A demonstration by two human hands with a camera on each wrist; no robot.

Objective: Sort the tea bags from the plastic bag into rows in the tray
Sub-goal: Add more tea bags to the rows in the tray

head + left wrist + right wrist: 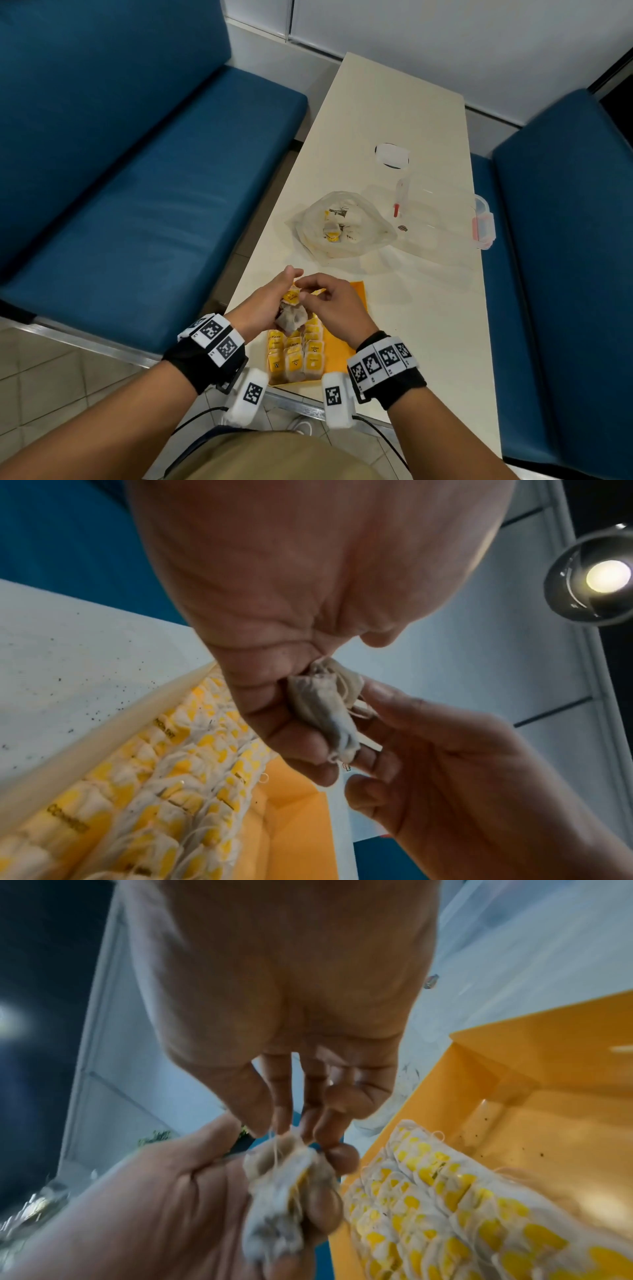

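My left hand (274,303) grips a small bunch of tea bags (291,317) just above the far end of the orange tray (342,339). The bunch (325,712) sits between its curled fingers and palm. My right hand (308,291) meets it from the right and pinches the top of one tea bag (286,1144), with a string running between its fingertips (274,1123). Below the hands, rows of yellow-tagged tea bags (296,356) fill the tray's left part; the right part is bare. The clear plastic bag (342,222) lies open further up the table with several tea bags inside.
A clear plastic box (442,222) with a pink-clipped lid stands right of the bag, near the table's right edge. A white round object (392,156) lies beyond it. Blue bench seats (154,192) flank the narrow table (428,325). The tray sits at the table's near left corner.
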